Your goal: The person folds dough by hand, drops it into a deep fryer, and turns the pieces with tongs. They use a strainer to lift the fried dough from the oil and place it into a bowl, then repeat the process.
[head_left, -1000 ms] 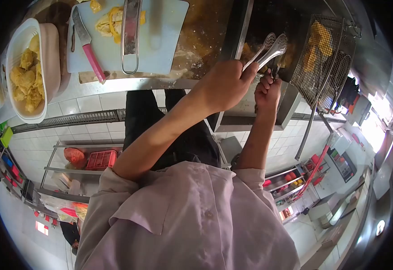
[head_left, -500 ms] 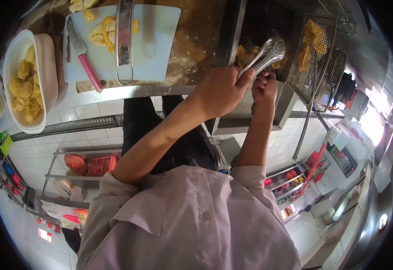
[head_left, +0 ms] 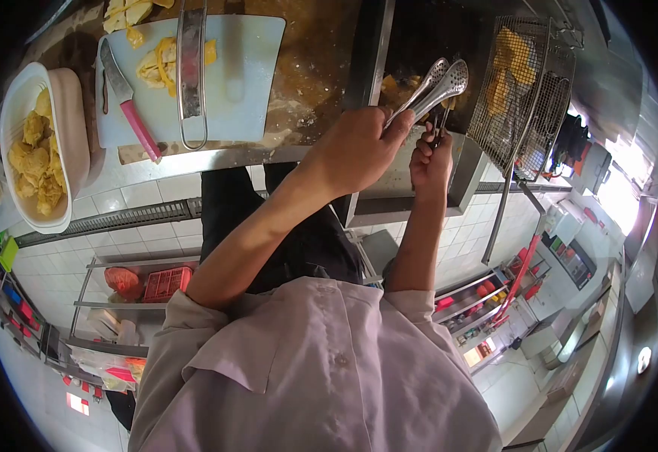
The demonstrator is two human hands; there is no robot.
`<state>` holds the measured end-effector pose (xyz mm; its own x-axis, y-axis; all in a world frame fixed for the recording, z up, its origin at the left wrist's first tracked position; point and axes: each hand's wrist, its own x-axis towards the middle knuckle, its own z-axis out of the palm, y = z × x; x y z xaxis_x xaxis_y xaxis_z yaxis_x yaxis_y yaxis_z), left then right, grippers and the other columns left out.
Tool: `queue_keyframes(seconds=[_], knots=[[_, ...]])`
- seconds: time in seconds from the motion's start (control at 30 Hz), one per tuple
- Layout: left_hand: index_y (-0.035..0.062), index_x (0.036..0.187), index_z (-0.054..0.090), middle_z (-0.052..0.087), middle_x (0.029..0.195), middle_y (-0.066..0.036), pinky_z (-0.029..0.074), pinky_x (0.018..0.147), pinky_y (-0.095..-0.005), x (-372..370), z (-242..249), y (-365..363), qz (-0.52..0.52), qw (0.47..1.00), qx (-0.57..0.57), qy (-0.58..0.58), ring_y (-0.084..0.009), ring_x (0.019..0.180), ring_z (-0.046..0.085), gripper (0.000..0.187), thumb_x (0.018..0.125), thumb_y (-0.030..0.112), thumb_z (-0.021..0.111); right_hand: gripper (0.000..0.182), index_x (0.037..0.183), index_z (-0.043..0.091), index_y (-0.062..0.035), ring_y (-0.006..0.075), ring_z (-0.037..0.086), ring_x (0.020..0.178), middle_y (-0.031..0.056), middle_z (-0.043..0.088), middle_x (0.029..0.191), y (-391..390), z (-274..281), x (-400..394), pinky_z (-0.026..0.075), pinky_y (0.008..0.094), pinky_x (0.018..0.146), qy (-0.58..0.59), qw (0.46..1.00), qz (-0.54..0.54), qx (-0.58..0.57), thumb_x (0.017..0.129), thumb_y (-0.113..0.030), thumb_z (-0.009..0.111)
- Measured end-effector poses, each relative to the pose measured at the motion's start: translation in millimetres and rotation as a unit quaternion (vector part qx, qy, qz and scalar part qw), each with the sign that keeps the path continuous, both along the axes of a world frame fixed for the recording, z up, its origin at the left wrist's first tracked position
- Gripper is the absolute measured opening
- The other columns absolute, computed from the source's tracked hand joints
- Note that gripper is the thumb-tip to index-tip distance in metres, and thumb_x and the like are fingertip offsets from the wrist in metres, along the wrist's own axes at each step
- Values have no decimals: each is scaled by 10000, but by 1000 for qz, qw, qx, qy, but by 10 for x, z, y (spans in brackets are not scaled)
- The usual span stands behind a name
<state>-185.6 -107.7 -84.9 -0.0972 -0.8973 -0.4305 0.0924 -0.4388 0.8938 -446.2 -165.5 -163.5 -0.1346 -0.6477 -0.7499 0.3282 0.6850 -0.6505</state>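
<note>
My left hand (head_left: 355, 154) is closed around metal tongs (head_left: 443, 84), whose two perforated, spoon-shaped ends reach out over a dark fryer vat (head_left: 419, 34). Beside it, my right hand (head_left: 430, 160) is closed on a slim dark metal tool (head_left: 443, 124); its kind I cannot tell. Under the tongs, yellow-brown food pieces (head_left: 398, 89) lie in the vat. To the right of my hands, a wire fryer basket (head_left: 487, 124) holds golden fried pieces (head_left: 511, 64), and its long handle points down toward the floor.
At left, a white cutting board (head_left: 238, 113) bears a pink-handled knife (head_left: 137, 124), yellow food pieces (head_left: 157, 71) and a long metal strainer-like tool (head_left: 192, 83). A white tub (head_left: 65, 181) of battered pieces (head_left: 36, 162) stands farther left. Shelves with a red basket (head_left: 167, 284) are below.
My right hand has dropped slightly away from the left hand, and the slim tool in it shows more. The tongs' ends stay over the vat. The whole view has shifted a little left.
</note>
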Motion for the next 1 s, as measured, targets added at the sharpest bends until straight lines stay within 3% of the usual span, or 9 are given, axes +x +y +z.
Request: queue_keyframes(seconds=[0.07, 0.27, 0.47, 0.7, 1.0], knots=[[13, 812, 633, 503, 555, -30, 425, 557, -346, -12, 8, 9, -2, 1000, 3, 1, -144, 518, 490, 638, 1101, 552, 453, 351, 1079, 648, -57, 55, 410, 524, -29, 565, 776, -129, -41, 63, 305, 190, 392, 19, 1000, -6, -9, 1112, -332, 432], [29, 820, 644, 494, 559, -22, 419, 560, -341, -15, 40, 51, 4, 1000, 15, -7, -131, 521, 479, 618, 1096, 554, 469, 270, 1013, 618, -91, 48, 443, 542, -32, 573, 787, -502, -460, -175, 338, 180, 395, -157, 985, -59, 26, 1100, -281, 448], [27, 832, 641, 491, 573, -7, 406, 569, -323, 63, 129, 51, -24, 998, 56, -22, -116, 538, 473, 609, 1098, 548, 470, 225, 1001, 577, -101, 48, 466, 554, -17, 590, 802, -416, -469, -2, 346, 181, 394, -101, 993, -61, -8, 1100, -281, 482], [29, 854, 625, 446, 581, 23, 350, 547, -287, 98, 185, 56, 5, 998, 64, -8, -74, 545, 411, 570, 1114, 510, 466, 253, 977, 591, -104, 69, 453, 515, -4, 600, 761, -272, -133, 399, 331, 202, 396, 21, 999, -17, 27, 1107, -299, 497], [46, 924, 624, 416, 584, 46, 288, 512, -259, 256, 240, -61, 9, 995, 97, -24, -57, 517, 341, 548, 1112, 534, 460, 342, 1055, 638, -29, 99, 470, 442, 34, 605, 683, 14, 21, 435, 324, 256, 383, 93, 993, 77, 4, 1114, -334, 496]])
